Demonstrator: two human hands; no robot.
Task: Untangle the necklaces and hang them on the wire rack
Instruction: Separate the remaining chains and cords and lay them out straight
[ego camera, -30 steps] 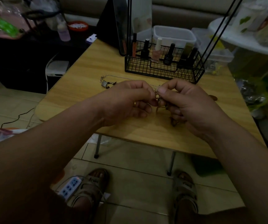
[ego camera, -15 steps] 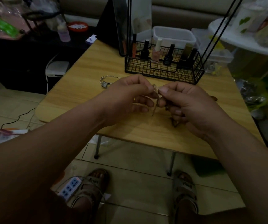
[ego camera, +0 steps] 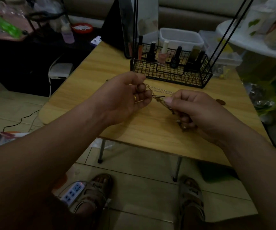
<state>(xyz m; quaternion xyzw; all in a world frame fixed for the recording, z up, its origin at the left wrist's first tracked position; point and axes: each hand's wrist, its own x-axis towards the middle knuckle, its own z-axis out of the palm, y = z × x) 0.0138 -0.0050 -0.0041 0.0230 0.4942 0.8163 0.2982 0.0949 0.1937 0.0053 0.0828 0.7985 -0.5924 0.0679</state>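
Necklaces (ego camera: 155, 95) strung between hands, pinched in left hand (ego camera: 124, 97) fingers, right hand (ego camera: 197, 110) fingers

nail polish bottles (ego camera: 177, 55) at the back of the wooden table (ego camera: 150, 130) — power strip (ego camera: 73, 193) on the floor (ego camera: 142, 171).

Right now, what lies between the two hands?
In the head view, tangled necklace chains stretch between the left hand and the right hand, above the wooden table.
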